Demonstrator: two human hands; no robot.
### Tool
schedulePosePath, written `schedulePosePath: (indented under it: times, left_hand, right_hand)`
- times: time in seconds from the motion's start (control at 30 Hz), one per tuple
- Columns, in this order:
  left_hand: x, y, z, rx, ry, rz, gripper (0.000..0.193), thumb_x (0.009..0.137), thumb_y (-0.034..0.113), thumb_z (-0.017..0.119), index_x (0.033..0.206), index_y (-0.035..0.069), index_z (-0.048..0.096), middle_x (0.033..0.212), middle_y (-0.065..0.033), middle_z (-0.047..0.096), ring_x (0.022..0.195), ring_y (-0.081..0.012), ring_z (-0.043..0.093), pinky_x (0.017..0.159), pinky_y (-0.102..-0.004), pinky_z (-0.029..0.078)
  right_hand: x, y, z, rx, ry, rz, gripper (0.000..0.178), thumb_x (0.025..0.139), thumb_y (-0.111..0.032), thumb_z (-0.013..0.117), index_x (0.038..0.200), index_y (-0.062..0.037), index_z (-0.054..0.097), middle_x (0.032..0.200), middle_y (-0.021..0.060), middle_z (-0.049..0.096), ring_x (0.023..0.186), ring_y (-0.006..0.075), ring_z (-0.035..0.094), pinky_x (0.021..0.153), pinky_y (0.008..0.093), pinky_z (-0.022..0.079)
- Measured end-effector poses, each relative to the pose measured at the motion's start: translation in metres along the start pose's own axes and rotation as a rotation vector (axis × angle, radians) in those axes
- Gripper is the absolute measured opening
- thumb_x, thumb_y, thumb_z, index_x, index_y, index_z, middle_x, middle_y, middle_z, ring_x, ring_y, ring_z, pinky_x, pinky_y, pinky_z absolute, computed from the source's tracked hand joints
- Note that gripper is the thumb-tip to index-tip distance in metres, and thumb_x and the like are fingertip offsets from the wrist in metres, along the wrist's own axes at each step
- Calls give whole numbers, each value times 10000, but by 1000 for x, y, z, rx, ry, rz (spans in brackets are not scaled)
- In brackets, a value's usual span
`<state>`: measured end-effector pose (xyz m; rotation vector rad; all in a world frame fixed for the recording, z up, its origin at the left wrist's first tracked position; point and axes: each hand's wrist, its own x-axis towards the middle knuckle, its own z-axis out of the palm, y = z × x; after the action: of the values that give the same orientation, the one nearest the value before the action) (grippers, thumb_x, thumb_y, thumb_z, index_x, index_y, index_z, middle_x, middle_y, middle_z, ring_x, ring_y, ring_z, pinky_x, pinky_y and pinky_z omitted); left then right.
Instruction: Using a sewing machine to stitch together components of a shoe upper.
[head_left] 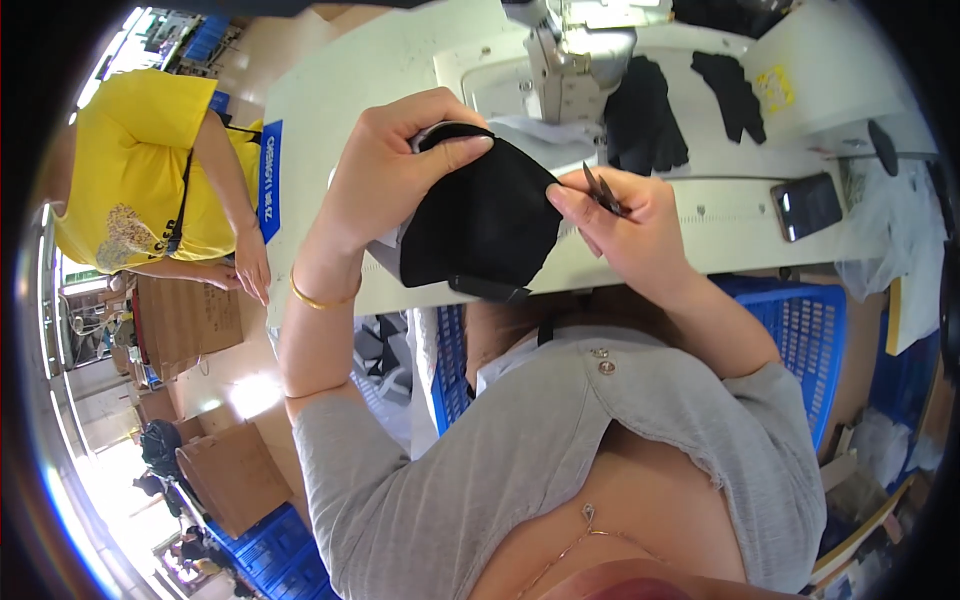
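Observation:
Above the front edge of the white sewing table, my left hand (pixel 385 170) is closed on a black fabric piece (pixel 480 220), thumb on top near its upper edge. The piece is curved, with light grey material showing behind it, and a short black strip (pixel 487 290) hangs at its lower edge. My right hand (pixel 635 225) is closed around small dark thread snips (pixel 603 190), blades pointing up and away. Its thumb and forefinger touch the right edge of the black fabric. Fingers behind the fabric are hidden.
A sewing machine (pixel 575 75) stands beyond my hands. Black fabric pieces (pixel 645 118) and a phone (pixel 806 207) lie to its right. Blue crates (pixel 790 330) are below the table. At the left stands a person in a yellow shirt (pixel 140 165), near cardboard boxes (pixel 190 325).

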<state>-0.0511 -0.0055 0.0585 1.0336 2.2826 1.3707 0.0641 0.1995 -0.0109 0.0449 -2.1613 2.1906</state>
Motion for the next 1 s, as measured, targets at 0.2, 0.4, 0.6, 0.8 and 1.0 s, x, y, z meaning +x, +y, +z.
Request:
schedulePosePath:
  times: [0.2,0.4,0.6,0.8,1.0]
  left_hand:
    - [50,11,-29,128,-194,15,123,878,109,681,891,-11,658,846,6,630,844,-66,549,807,-223,437]
    - [89,16,-31,41,-250,-182,393,866,253,722,1184,49,615,1104,-4,624,1070,-91,526,988,-248,371]
    - [112,4,-31,65,-276,-319,527,876,255,707,1334,54,541,1325,-46,539,1230,-134,462,1072,-273,329]
    - [115,-31,-59,145,-181,-224,620,927,369,639,1430,71,430,1487,-67,400,1315,-152,412,1097,-300,365]
    - [116,-57,-85,-68,-16,-167,524,941,332,620,1385,88,485,1412,-76,494,1270,-168,473,1061,-304,407]
  right_hand:
    - [11,-8,10,170,89,-73,200,927,-193,666,874,-2,688,594,-42,528,522,23,492,479,199,372]
    - [25,-16,5,263,173,-85,187,919,-186,669,860,-11,692,590,-34,546,509,30,505,470,198,368]
    - [34,-13,1,367,223,-31,173,917,-175,665,854,-16,691,583,-19,563,506,35,516,466,200,350]
    - [39,-10,0,455,228,-47,144,916,-165,684,933,-22,682,672,12,599,479,64,515,407,187,300]
    - [37,-12,2,461,217,-39,187,927,-176,663,846,-9,679,587,-2,573,502,43,516,466,197,374]
